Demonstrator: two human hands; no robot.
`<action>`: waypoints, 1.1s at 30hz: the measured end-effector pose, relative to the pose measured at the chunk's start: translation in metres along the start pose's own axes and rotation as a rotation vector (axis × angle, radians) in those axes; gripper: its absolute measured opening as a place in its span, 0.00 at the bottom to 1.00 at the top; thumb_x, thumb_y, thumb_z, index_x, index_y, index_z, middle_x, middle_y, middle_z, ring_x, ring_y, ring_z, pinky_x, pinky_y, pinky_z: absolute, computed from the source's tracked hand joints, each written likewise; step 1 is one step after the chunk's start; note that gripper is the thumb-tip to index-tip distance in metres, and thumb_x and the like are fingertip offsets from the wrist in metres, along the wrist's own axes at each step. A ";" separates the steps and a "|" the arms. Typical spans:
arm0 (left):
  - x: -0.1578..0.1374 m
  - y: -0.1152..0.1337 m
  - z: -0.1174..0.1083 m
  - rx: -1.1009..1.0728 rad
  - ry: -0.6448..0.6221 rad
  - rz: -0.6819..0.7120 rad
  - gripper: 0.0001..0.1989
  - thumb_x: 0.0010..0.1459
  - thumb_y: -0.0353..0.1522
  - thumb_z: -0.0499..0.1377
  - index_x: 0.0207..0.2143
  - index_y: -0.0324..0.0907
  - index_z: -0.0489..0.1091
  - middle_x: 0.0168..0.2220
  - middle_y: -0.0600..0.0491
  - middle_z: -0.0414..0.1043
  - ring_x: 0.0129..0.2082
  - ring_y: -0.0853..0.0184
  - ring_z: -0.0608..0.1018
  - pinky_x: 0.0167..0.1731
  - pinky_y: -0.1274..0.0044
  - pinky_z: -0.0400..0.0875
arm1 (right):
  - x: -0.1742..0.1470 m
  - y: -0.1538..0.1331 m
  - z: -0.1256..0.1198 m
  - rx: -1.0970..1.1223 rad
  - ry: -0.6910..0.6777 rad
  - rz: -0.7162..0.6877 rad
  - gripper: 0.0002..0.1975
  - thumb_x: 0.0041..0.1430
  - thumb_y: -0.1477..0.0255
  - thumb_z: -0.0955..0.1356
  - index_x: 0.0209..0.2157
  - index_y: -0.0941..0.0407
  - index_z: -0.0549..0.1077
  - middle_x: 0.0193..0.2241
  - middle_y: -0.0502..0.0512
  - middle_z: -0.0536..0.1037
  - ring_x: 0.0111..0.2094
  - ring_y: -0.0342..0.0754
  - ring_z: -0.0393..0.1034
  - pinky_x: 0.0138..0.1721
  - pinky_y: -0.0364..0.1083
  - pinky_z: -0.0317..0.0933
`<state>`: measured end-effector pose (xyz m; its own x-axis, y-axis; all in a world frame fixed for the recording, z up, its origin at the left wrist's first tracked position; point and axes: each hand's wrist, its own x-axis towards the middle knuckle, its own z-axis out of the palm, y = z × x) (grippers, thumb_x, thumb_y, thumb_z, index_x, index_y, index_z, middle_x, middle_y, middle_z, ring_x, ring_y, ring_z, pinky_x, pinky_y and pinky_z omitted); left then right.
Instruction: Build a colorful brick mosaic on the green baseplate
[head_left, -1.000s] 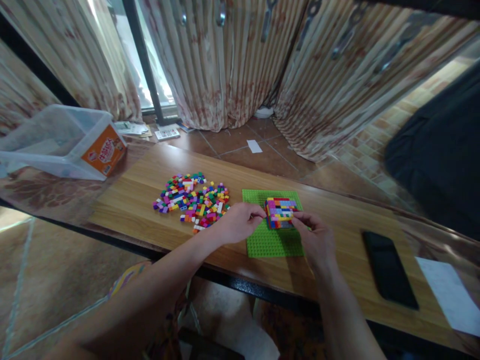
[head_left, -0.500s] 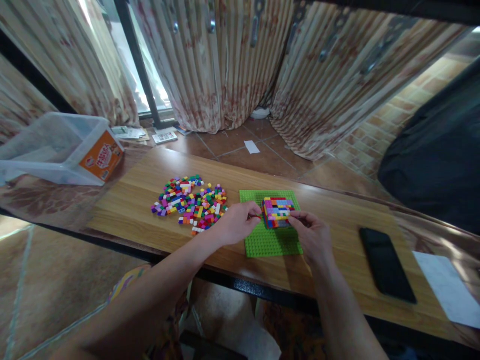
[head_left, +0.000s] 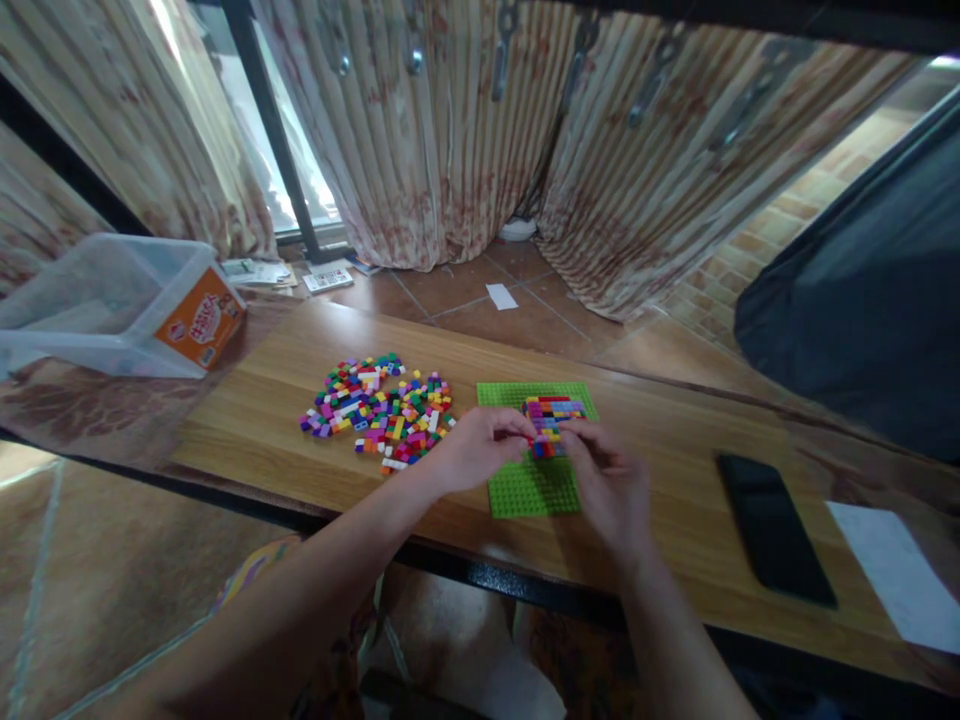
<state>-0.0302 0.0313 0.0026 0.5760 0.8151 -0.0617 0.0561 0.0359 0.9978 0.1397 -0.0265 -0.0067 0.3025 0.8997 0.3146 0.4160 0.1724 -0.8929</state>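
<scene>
A multicoloured structure of toy bricks stands on the green studded baseplate. At its near left corner, my left hand pinches a small red brick between thumb and fingertips. My right hand is over the structure's near right side, its thumb and index finger brought together. Whatever lies between those fingertips is too small or hidden to make out. The right hand covers part of the structure and of the baseplate's right side. Left of the baseplate lies a pile of loose toy bricks in mixed colours.
The wooden board carries the bricks and a black phone on the right. Beside the phone lies a white paper sheet. A clear plastic bin with an orange label stands at the far left. Curtains hang beyond.
My right hand has moved left and inward over the structure, closer to my left hand. The red brick at my left fingertips shows more clearly. The view has shifted slightly.
</scene>
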 end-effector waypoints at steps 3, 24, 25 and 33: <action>-0.002 0.004 0.003 -0.207 -0.052 -0.033 0.04 0.51 0.26 0.61 0.32 0.36 0.72 0.27 0.56 0.72 0.26 0.74 0.73 0.31 0.81 0.67 | -0.004 -0.010 0.007 0.017 -0.090 0.000 0.07 0.57 0.66 0.68 0.33 0.52 0.78 0.34 0.51 0.79 0.38 0.47 0.72 0.42 0.48 0.65; -0.005 0.014 0.007 -0.447 -0.015 -0.111 0.14 0.45 0.27 0.68 0.36 0.35 0.70 0.26 0.55 0.74 0.24 0.75 0.75 0.31 0.80 0.70 | -0.006 -0.011 -0.002 0.168 -0.240 -0.041 0.05 0.56 0.68 0.71 0.35 0.48 0.79 0.38 0.50 0.78 0.42 0.47 0.72 0.47 0.50 0.65; -0.005 0.014 0.008 -0.445 -0.018 -0.111 0.13 0.46 0.27 0.67 0.35 0.35 0.70 0.26 0.55 0.74 0.24 0.75 0.75 0.31 0.80 0.70 | -0.006 -0.011 -0.004 0.153 -0.236 -0.056 0.05 0.56 0.69 0.71 0.35 0.48 0.79 0.38 0.50 0.78 0.42 0.47 0.72 0.47 0.50 0.65; -0.003 -0.004 0.018 -0.209 -0.081 -0.154 0.06 0.53 0.26 0.59 0.35 0.36 0.70 0.25 0.56 0.72 0.23 0.74 0.74 0.30 0.79 0.70 | 0.009 0.016 -0.044 -0.090 -0.136 0.015 0.06 0.52 0.63 0.72 0.31 0.50 0.80 0.38 0.52 0.76 0.40 0.48 0.71 0.41 0.48 0.65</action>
<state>-0.0169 0.0185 -0.0014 0.6374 0.7422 -0.2068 -0.0163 0.2813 0.9595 0.1866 -0.0335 -0.0037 0.1924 0.9491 0.2494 0.4897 0.1273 -0.8625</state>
